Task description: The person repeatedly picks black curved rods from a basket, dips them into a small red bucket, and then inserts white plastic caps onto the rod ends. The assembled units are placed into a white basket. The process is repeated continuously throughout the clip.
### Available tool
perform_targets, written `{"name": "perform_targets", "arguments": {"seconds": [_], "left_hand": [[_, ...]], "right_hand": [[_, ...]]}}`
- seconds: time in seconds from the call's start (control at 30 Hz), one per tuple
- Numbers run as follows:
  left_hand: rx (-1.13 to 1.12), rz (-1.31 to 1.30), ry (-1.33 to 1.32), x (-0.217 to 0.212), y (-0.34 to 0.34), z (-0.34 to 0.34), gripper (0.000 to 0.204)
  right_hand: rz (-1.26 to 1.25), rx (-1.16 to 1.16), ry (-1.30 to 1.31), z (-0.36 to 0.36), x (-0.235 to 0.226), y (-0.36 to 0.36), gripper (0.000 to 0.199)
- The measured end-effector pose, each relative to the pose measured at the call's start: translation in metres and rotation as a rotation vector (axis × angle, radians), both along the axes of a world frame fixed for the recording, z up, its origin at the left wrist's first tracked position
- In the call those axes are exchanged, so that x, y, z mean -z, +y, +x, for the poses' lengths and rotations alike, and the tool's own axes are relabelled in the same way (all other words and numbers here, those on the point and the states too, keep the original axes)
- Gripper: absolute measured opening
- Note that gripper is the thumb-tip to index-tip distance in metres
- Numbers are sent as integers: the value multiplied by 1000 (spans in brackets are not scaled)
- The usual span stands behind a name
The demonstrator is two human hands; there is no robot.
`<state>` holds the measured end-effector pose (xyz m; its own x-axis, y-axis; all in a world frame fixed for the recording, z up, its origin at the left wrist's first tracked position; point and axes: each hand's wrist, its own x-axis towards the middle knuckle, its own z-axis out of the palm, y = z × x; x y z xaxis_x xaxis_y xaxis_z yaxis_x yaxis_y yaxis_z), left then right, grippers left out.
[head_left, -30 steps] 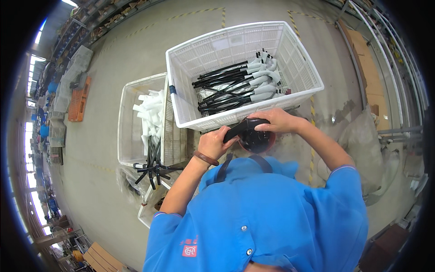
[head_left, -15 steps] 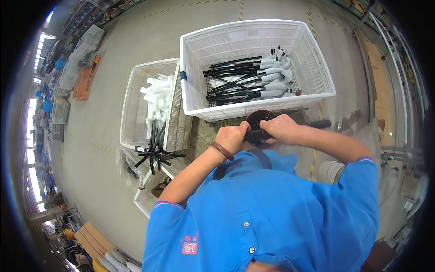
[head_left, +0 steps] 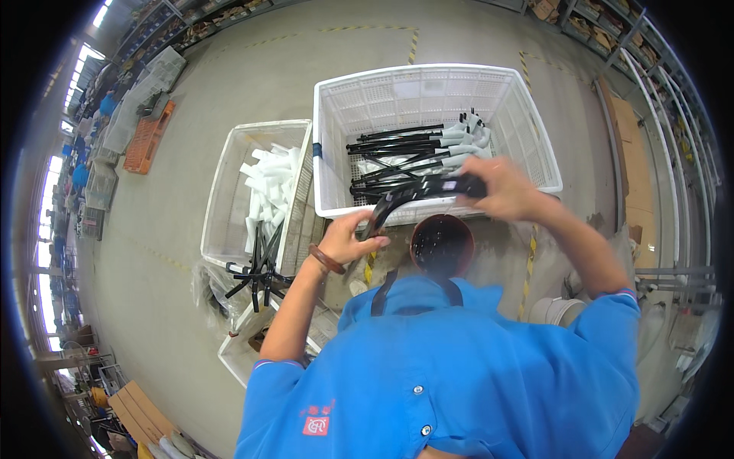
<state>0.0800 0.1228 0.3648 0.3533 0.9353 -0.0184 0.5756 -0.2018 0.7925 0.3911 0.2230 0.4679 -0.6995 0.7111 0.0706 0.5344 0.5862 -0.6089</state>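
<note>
A glossy black curved tube (head_left: 417,190) spans between my two hands in front of the large white crate (head_left: 428,210). My right hand (head_left: 506,190), slightly blurred, is closed round its thicker right end. At the lower left end, the thumb and fingers of my left hand (head_left: 345,239) close on the tube. Just below the tube is a round reddish-brown container (head_left: 468,243) with a dark, speckled inside. Several black tubes (head_left: 397,145), some with pale wrapping (head_left: 468,139) on their right ends, lie in the large crate.
To the left, a smaller white crate (head_left: 216,206) holds white foam sleeves (head_left: 269,180), with black tubes (head_left: 261,268) sticking out at its near end. Another crate (head_left: 237,356) sits below it. A white bucket (head_left: 554,310) stands at my right; an orange pallet (head_left: 147,138) lies far left.
My hands have moved apart, the left one leftward and the right one up and rightward. The black tube now stretches between them over the crate's near edge, and the reddish-brown container is uncovered.
</note>
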Motion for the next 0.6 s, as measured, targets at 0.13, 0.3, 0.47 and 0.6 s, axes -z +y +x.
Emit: {"name": "perform_targets", "arguments": {"seconds": [0.13, 0.3, 0.47, 0.6], "left_hand": [[-120, -303, -377, -14, -24, -2, 44], [-195, -536, -688, -67, -80, 19, 44], [-316, -976, -755, -57, -99, 57, 22], [-407, -701, -814, -49, -119, 67, 24]], "right_hand": [[-499, 199, 156, 48, -44, 27, 33], [-191, 239, 41, 56, -16, 19, 38], [-64, 223, -31, 37, 26, 17, 31], [-129, -72, -53, 10, -1, 49, 35]]}}
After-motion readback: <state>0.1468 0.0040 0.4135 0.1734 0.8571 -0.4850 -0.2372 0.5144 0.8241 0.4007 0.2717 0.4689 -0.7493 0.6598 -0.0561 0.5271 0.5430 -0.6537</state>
